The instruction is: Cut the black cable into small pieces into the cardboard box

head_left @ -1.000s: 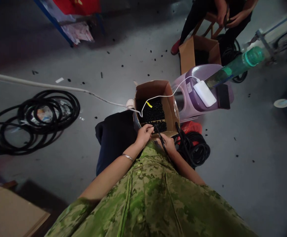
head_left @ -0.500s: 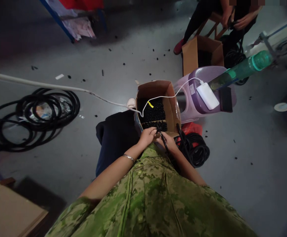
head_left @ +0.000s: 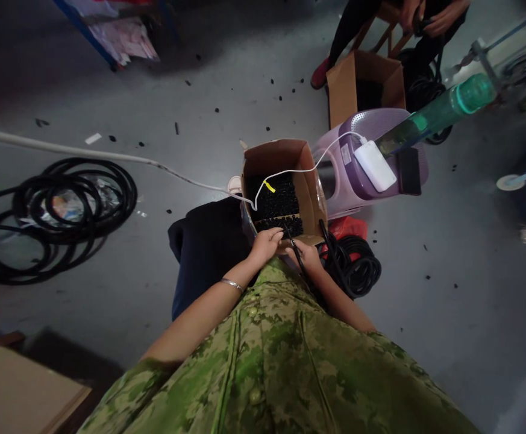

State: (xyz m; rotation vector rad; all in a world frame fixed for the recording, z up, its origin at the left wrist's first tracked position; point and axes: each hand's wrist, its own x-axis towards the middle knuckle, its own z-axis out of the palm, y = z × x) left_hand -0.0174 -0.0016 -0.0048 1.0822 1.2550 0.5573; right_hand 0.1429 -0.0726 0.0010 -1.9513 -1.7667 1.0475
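Observation:
Just over the near edge of a cardboard box (head_left: 313, 205), both hands are close together. My left hand (head_left: 266, 246) is closed, its fingertips pinched, but whatever lies between them is too small to name. Closed around a thin dark tool (head_left: 294, 246), perhaps scissors or pliers, is my right hand (head_left: 306, 256). The tool's tip points toward my left fingertips. Many small black pieces (head_left: 276, 199) lie inside the box. A white cable (head_left: 290, 172) with a yellow tag (head_left: 269, 187) crosses above them.
Right of the box, a purple stool (head_left: 357, 175) bears a white power bank (head_left: 375, 166), a dark phone (head_left: 410, 172) and a green bottle (head_left: 447, 111). Coiled black hose (head_left: 357, 265) lies below it, more hose (head_left: 77, 205) at left. Another person's hands (head_left: 446, 18) show at top right.
The whole view has shifted slightly, so the box and stool appear a little further left and up. My hands have moved slightly apart; the tool still rests in my right hand.

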